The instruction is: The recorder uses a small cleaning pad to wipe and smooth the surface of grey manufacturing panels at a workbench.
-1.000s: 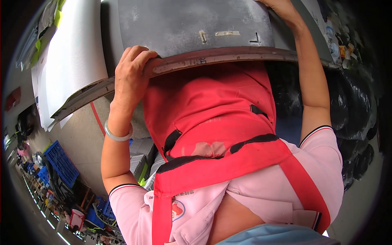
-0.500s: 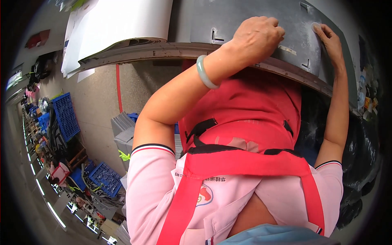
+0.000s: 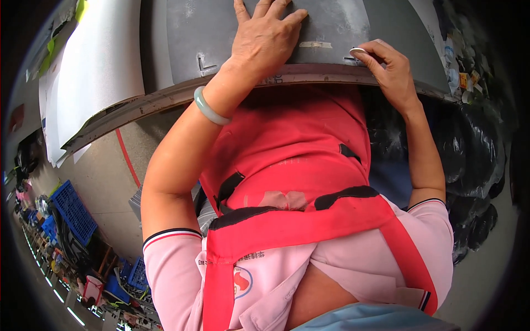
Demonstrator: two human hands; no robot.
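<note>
While the left hand [image 3: 265, 41] lies palm down on the grey board [image 3: 221, 27], its fingers spread and gripping nothing that shows, the right hand [image 3: 389, 69] pinches a small white disc [image 3: 356, 51] between thumb and forefinger. The disc sits at the left tips of those fingers, over the right corner cut [image 3: 348, 59] near the board's near edge; it looks almost edge-on, its long axis running left to right, much like the cut's visible bar. Whether it touches the board, I cannot tell. The right hand is the nearer one to this cut; the left hand is nearer the left corner cut [image 3: 206, 63].

Counted in view: one disc, one board, two corner cuts, and one strip of tape [image 3: 316, 44] between them. One big white roll [image 3: 105, 55] lies left of the board on the table [image 3: 118, 115], and one bangle [image 3: 208, 107] circles the left wrist.
</note>
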